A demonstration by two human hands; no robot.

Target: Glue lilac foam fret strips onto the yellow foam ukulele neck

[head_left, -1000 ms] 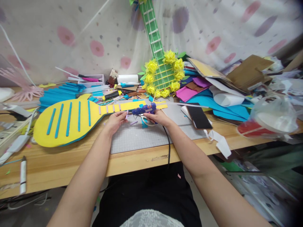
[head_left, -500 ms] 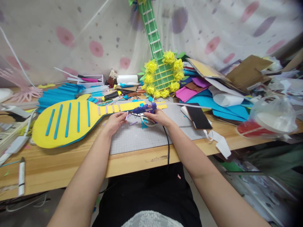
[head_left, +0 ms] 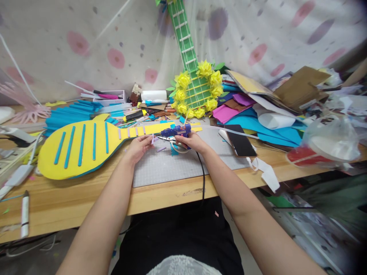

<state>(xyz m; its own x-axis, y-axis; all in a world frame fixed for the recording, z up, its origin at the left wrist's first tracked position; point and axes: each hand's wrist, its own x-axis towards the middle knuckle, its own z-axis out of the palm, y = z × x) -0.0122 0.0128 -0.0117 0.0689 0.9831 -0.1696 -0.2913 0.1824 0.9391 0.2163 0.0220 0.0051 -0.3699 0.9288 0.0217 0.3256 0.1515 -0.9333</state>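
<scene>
Item 1, left hand (head_left: 139, 148): on my remote head feed I log its fingers pinched narrow on a lilac strip (head_left: 153, 138), held just ahead of the nozzle.

Item 2, right hand (head_left: 193, 141): fingers wrapped around a dark-blue glue gun (head_left: 177, 131), nozzle towards the left hand, small red light showing. I note a pale label on its body, lettering too small for me to read. A translucent glue stick (head_left: 226, 130) runs out of its rear; a black cord (head_left: 203, 175) drops over the worktop (head_left: 65, 206) edge.

Item 3, yellow guitar-shaped piece (head_left: 76, 147): lying on the worktop, body at left, neck reaching behind both hands; five blue bars on the body, short lilac bars along the neck.

Item 4, grey gridded mat (head_left: 166, 168): beneath the hands, bearing a loose lilac piece (head_left: 161, 149) and pale-handled scissors (head_left: 179, 149) partly under the glue gun.

Item 5, green guitar-shaped piece (head_left: 187, 49): tilted against the backdrop, ringed with yellow flowers.

Item 6, phone (head_left: 242, 143): dark screen, right of the mat.

Item 7, brown cardboard (head_left: 301, 86): back right; its white label (head_left: 309, 104) is illegible to me.

Item 8, red-and-white tub (head_left: 304, 156): far right, inside clear plastic.
</scene>
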